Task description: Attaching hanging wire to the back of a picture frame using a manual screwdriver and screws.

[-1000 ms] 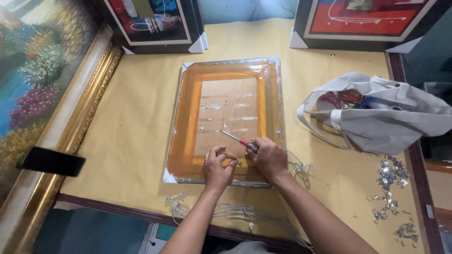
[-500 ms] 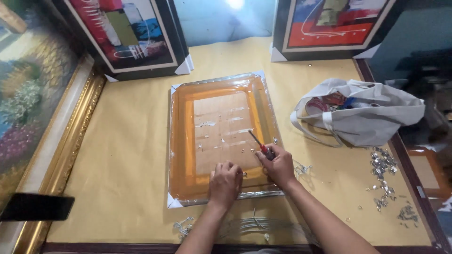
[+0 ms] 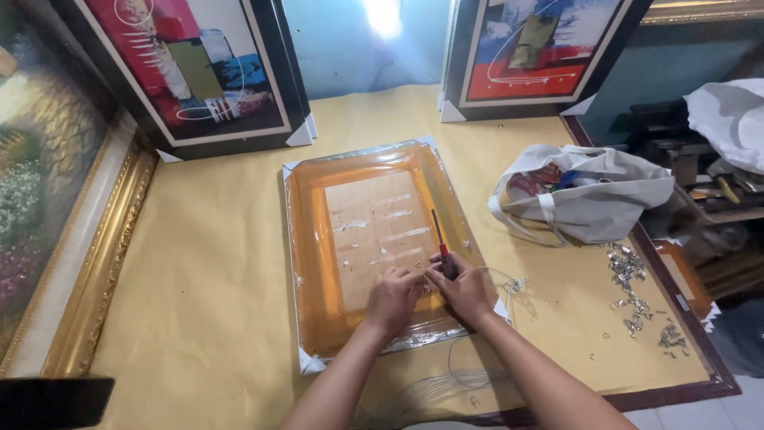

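2 hands (image 3: 430, 293), 1 screwdriver (image 3: 440, 241), 1 frame (image 3: 306, 239)

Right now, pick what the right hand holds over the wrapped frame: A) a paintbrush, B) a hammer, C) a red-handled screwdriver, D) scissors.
C: the right hand grips a red-handled screwdriver, its thin shaft lying over the wrapped frame.

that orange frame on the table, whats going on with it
A person is working on the back of a plastic-wrapped orange frame lying flat on a paper-covered table. The right hand holds a red-handled screwdriver, its shaft pointing away across the backing. The left hand presses on the frame's lower edge right beside it. Thin wire loops off by the right wrist. A white cloth bag and scattered small metal pieces lie to the right.
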